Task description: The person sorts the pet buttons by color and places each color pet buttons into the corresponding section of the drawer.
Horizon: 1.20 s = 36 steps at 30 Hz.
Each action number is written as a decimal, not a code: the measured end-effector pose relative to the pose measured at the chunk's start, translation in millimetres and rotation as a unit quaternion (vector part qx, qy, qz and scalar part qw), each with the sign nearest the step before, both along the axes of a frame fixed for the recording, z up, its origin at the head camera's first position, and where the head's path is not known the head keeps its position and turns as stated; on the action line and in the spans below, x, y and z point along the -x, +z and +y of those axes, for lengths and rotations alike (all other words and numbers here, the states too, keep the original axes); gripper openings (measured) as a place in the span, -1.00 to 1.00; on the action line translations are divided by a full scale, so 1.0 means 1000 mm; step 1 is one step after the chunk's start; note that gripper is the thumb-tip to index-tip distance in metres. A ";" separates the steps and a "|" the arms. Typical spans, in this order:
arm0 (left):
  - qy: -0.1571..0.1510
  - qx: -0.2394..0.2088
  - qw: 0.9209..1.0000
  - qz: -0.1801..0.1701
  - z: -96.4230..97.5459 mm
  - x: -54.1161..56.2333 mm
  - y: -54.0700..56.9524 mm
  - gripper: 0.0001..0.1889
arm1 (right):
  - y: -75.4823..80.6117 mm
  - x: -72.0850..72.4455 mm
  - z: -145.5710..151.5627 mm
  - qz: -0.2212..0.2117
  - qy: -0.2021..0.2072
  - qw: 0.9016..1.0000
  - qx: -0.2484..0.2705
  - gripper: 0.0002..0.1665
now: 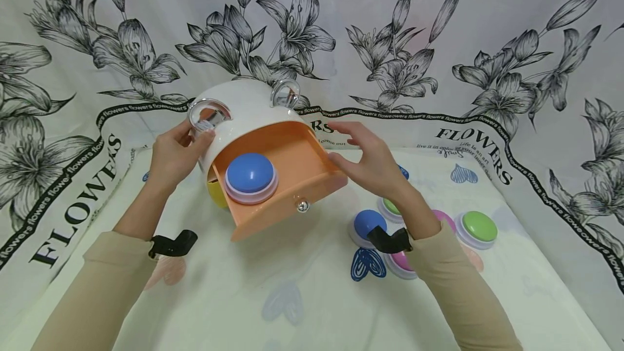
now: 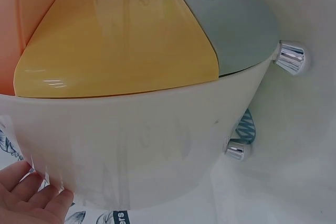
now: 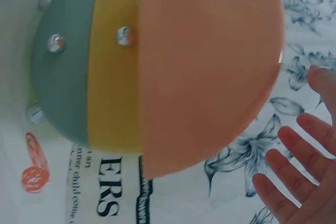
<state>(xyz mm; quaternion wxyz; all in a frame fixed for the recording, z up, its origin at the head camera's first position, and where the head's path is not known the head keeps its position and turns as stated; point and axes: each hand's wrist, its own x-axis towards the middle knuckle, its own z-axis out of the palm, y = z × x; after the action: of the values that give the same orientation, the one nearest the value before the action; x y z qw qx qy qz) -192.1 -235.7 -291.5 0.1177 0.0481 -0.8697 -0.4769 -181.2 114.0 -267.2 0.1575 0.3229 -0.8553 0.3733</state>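
A rounded white drawer box point(image 1: 239, 96) with silver ear-like rings stands tilted on the table. Its orange drawer point(image 1: 292, 153) is pulled out, and a blue dome button point(image 1: 251, 173) on a pale base lies in the left part. My left hand point(image 1: 173, 158) grips the shell by the left ring, thumb in front; in the left wrist view its fingertips rest against the white side. Beside the drawer's right corner is my right hand point(image 1: 372, 164), fingers spread, apart from it in the right wrist view. A yellow drawer point(image 2: 115, 40) and a grey-green drawer point(image 2: 244, 30) are closed.
Right of the box, partly behind my right forearm, are several more dome buttons: a blue button point(image 1: 369, 223), a green button point(image 1: 480, 226) and a pink button point(image 1: 402, 260) among them. A flower-printed cloth point(image 1: 414, 80) hangs behind the pale table cover point(image 1: 317, 297).
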 end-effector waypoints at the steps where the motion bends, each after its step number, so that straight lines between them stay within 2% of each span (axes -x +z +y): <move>1: 0.000 0.000 1.000 0.001 0.000 0.000 0.000 -0.24 | -0.004 0.000 0.003 -0.002 -0.003 1.000 0.003 -0.36; 8: 0.002 0.000 1.000 -0.006 0.000 0.000 0.000 -0.24 | -0.027 0.000 0.021 -0.031 -0.016 0.999 0.014 -0.28; 17: 0.004 0.002 1.000 -0.004 0.000 0.000 -0.001 -0.26 | -0.056 -0.002 0.046 -0.092 -0.037 0.995 -0.018 -0.24; 25: 0.005 0.003 1.000 0.000 0.000 0.000 -0.001 -0.25 | -0.081 -0.005 0.068 -0.181 -0.061 0.979 -0.071 -0.16; 28: 0.004 0.004 1.000 0.003 0.000 0.000 -0.001 -0.26 | -0.090 -0.007 0.073 -0.202 -0.061 0.974 -0.082 -0.14; 36: 0.002 -0.001 1.000 0.000 0.000 0.000 -0.001 -0.24 | -0.117 -0.014 0.082 -0.208 -0.050 0.970 -0.114 -0.13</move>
<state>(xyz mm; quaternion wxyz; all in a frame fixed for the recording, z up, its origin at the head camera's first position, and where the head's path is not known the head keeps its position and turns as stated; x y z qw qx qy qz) -192.2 -236.0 -292.8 0.1184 0.0506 -0.8689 -0.4779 -167.5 196.0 -384.0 -0.0434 0.2102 -0.9214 0.3240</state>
